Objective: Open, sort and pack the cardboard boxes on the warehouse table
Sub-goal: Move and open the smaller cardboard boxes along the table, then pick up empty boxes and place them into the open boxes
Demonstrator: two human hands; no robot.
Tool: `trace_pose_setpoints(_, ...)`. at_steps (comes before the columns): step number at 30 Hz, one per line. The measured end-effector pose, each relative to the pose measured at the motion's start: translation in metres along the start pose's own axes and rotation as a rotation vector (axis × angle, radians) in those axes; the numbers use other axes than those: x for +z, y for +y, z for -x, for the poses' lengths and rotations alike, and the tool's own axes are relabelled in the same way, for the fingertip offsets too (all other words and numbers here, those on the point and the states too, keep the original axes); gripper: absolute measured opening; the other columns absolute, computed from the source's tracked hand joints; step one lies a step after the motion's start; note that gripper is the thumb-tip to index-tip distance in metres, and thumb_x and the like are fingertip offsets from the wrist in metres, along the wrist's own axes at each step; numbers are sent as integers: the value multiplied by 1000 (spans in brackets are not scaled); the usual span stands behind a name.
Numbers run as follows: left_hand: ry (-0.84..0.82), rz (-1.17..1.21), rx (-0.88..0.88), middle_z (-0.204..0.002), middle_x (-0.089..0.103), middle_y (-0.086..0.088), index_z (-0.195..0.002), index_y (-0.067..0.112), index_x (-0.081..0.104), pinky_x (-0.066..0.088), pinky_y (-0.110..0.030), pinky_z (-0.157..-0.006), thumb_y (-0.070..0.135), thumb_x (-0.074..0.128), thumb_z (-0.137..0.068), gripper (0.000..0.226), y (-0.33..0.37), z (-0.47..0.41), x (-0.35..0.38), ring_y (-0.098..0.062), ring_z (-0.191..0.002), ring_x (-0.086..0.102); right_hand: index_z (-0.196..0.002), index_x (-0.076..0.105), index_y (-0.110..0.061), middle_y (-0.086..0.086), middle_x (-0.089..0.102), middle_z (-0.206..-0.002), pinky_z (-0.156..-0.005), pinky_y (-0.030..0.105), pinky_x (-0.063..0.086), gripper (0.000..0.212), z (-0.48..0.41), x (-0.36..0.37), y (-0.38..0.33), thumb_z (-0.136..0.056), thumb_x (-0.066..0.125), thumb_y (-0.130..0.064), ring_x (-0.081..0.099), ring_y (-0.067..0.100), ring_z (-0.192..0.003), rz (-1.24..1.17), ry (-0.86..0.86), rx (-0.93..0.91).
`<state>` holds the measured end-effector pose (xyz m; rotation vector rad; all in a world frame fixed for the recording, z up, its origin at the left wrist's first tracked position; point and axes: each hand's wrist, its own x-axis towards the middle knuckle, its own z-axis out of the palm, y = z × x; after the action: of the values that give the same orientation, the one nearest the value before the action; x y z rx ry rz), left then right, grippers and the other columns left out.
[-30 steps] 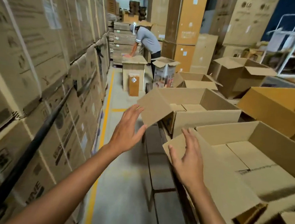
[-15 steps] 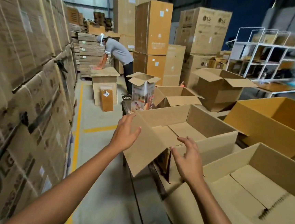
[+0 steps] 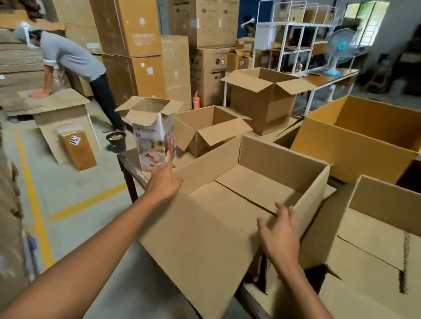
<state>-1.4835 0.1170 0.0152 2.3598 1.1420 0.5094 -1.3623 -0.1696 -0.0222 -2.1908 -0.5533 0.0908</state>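
Both hands, left hand (image 3: 164,184) and right hand (image 3: 278,232), fingers spread, flank the open box (image 3: 266,179) at the table edge (image 3: 130,163).

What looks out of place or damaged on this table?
Nothing looks damaged or spilled. The big open box has one long flap hanging over the table edge. The printed box stands near that edge.
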Motion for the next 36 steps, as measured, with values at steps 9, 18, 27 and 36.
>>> trace_pose_setpoints(9, -75, -15, -236, -127, 59, -20, -136, 14, 40, 43, -46, -89, 36, 46, -96, 46, -41, -68, 54, -42, -115, 56, -160, -5, -29, 2, -3, -168, -123, 44, 20, 91, -23, 43, 20, -96, 59, -23, 9, 22, -154, -97, -53, 213)
trace_pose_setpoints(18, -74, 141, -92, -111, 59, -11, -119, 18, 47, 44, -43, -83, 38, 51, -99, 29, -76, -82, 55, -37, -105, 57, -160, 4, -34, -8, 18, -165, -117, 38, 30, 81, -21, 41, 11, -99, 55, -19, 28, 19, -149, -131, 8, 280)
trace_pose_setpoints(27, -289, 658, -179, -125, 58, -5, -147, 24, 33, 51, -50, -93, 44, 61, -89, 67, -103, -115, 54, -28, -111, 59, -144, 50, -19, 8, 64, -133, -98, 40, 49, 60, 15, 47, -19, -92, 61, -47, 60, 26, -118, -115, 279, 548)
trace_pose_setpoints(36, -430, 759, -169, -130, 57, -12, -149, 37, 35, 54, -56, -92, 26, 55, -91, 62, -103, -115, 48, -33, -108, 61, -131, 54, 1, 18, 55, -125, -103, 47, 44, 52, 22, 61, -41, -101, 48, -42, 53, 39, -119, -175, 189, 887)
